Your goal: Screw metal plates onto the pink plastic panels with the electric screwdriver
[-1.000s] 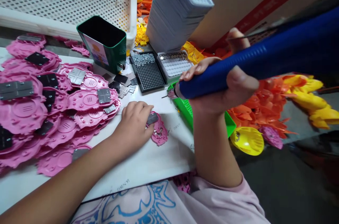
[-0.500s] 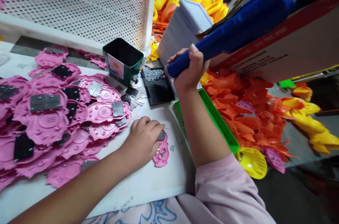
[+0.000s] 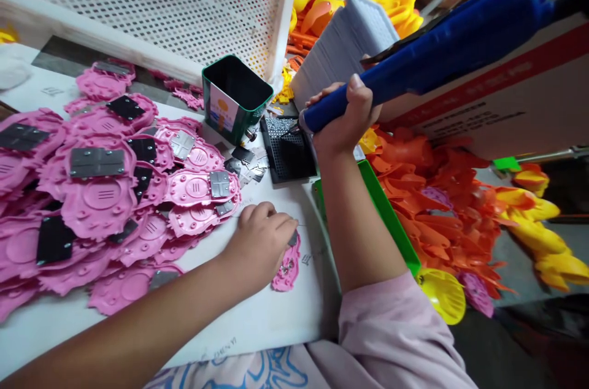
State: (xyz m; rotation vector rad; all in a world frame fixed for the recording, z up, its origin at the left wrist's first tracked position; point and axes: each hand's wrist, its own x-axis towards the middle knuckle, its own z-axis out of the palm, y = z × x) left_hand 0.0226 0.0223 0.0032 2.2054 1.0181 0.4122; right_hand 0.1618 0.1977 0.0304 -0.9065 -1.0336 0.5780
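Observation:
My right hand (image 3: 347, 116) is wrapped round a blue electric screwdriver (image 3: 423, 54), which slants down to the left. Its tip is at a black perforated tray (image 3: 292, 156) with many small screws at its far end; whether a screw is on the tip is too small to tell. My left hand (image 3: 262, 242) is closed, fingers curled over the upper end of a pink plastic part (image 3: 286, 269) lying on the white table (image 3: 257, 324). A corner of a dark plate shows under my fingertips; the rest is hidden.
Pink parts with metal plates (image 3: 99, 192) are heaped at left. Behind the loose plates (image 3: 248, 162) stands a green-black bin (image 3: 237, 97), near a white perforated crate (image 3: 280, 21). A green tray (image 3: 391, 217), orange parts (image 3: 427, 211) and a carton (image 3: 497, 88) lie right.
The whole view has shifted, so most things sit further right. My left fingers cover more of the dark plate. The screwdriver tip stays at the screw tray.

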